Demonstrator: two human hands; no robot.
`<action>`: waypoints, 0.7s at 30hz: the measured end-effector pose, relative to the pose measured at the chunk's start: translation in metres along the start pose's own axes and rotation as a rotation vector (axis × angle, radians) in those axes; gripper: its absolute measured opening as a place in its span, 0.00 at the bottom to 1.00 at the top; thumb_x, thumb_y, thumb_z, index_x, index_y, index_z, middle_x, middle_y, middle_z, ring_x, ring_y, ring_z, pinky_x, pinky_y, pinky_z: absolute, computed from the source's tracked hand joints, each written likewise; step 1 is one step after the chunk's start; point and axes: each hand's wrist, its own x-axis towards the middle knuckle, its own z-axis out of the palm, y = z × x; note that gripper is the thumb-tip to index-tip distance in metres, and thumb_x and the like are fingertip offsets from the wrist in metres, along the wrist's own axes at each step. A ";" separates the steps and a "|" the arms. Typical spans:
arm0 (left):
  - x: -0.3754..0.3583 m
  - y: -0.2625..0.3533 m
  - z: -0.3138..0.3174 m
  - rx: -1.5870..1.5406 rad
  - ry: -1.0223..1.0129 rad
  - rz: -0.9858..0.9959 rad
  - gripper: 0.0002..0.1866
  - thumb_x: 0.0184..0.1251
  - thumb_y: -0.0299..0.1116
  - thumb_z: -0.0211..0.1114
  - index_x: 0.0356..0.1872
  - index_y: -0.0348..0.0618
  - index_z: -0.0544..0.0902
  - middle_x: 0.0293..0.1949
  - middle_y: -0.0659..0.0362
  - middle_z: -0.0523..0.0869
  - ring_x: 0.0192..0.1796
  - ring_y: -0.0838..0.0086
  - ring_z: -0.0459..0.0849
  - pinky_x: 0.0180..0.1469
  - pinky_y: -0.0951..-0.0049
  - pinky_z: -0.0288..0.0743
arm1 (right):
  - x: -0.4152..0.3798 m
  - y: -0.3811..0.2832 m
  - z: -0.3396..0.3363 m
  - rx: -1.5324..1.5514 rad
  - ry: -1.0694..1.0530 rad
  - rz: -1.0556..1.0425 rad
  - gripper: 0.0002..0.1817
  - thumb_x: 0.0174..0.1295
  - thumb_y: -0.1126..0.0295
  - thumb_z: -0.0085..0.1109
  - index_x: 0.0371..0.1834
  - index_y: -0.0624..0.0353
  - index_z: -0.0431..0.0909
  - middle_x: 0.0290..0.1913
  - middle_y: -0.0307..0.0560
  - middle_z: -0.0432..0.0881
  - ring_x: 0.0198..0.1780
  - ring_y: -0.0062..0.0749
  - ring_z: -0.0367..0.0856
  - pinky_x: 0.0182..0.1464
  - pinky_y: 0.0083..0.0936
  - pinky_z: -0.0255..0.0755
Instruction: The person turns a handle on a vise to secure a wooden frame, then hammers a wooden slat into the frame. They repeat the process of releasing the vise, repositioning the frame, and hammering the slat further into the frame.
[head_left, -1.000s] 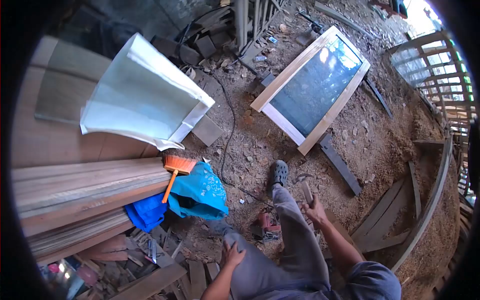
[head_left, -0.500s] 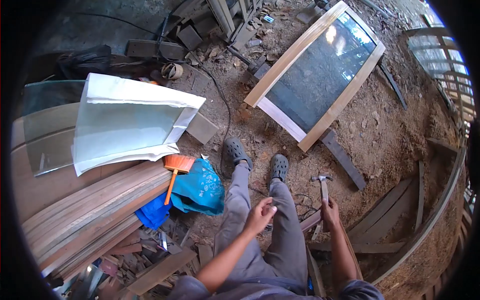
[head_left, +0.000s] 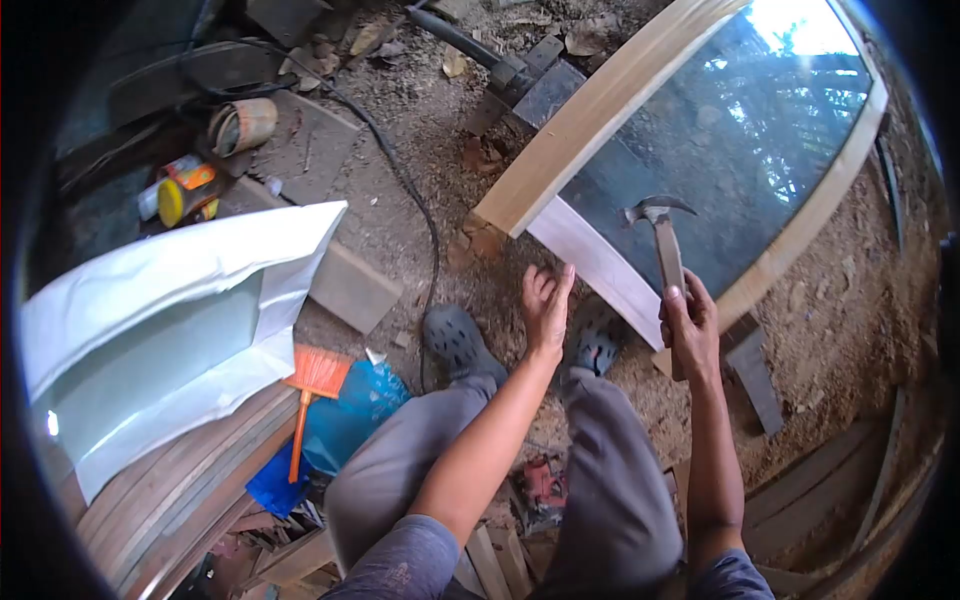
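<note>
In the head view my right hand is wrapped round the wooden handle of a claw hammer. The hammer stands head up over the lower corner of a wooden frame fitted with a glass pane. The frame lies tilted across the ground, with a paler pinkish rail at its near end. Just short of that rail is my left hand, its thumb out and apart from the loosely curled fingers. I make out nothing in it.
Glass edged with white paper lies at left on stacked boards. An orange brush rests by a teal bag. A black cable crosses the ground. A red tool lies between my legs.
My view has come closer to the glazed frame. Both hands have moved forward to its near end, the hammer still in my right. My left thumb and fingers have spread apart.
</note>
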 end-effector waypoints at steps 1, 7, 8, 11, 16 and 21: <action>0.017 0.004 0.006 -0.065 -0.029 0.050 0.36 0.66 0.46 0.68 0.66 0.33 0.65 0.62 0.51 0.74 0.65 0.68 0.71 0.67 0.65 0.63 | 0.014 0.002 0.005 0.014 0.007 0.002 0.24 0.72 0.60 0.53 0.66 0.62 0.69 0.24 0.35 0.71 0.19 0.14 0.66 0.18 0.16 0.60; 0.084 0.005 0.038 -0.267 0.053 0.185 0.32 0.66 0.46 0.68 0.62 0.33 0.69 0.61 0.52 0.74 0.63 0.67 0.72 0.66 0.64 0.66 | 0.070 0.013 0.012 0.080 -0.111 -0.024 0.26 0.73 0.58 0.51 0.67 0.64 0.67 0.22 0.34 0.69 0.18 0.15 0.65 0.19 0.16 0.60; 0.082 0.000 0.042 -0.316 0.123 0.228 0.32 0.65 0.45 0.69 0.62 0.34 0.70 0.60 0.53 0.75 0.62 0.67 0.73 0.65 0.64 0.68 | 0.073 0.009 0.007 0.042 -0.175 0.007 0.26 0.73 0.58 0.51 0.67 0.64 0.67 0.22 0.34 0.69 0.18 0.14 0.66 0.20 0.17 0.61; 0.085 0.001 0.051 -0.415 0.143 0.290 0.31 0.64 0.44 0.70 0.61 0.35 0.71 0.59 0.54 0.76 0.60 0.68 0.75 0.63 0.64 0.70 | 0.101 -0.001 -0.018 -0.137 -0.291 -0.058 0.26 0.71 0.57 0.54 0.63 0.67 0.70 0.22 0.40 0.73 0.21 0.19 0.71 0.23 0.22 0.65; 0.092 0.006 0.034 -0.449 0.006 0.226 0.34 0.61 0.42 0.73 0.63 0.37 0.70 0.59 0.56 0.76 0.60 0.68 0.75 0.62 0.64 0.70 | 0.112 -0.026 -0.016 -0.487 -0.286 -0.446 0.23 0.70 0.60 0.56 0.58 0.70 0.74 0.22 0.50 0.74 0.24 0.27 0.72 0.29 0.30 0.68; 0.078 0.022 0.028 -0.441 0.028 0.211 0.37 0.55 0.39 0.77 0.64 0.40 0.70 0.59 0.57 0.76 0.62 0.69 0.73 0.66 0.62 0.66 | 0.103 -0.016 -0.008 -0.527 -0.219 -0.492 0.22 0.70 0.61 0.55 0.58 0.69 0.74 0.22 0.51 0.72 0.24 0.25 0.70 0.29 0.29 0.67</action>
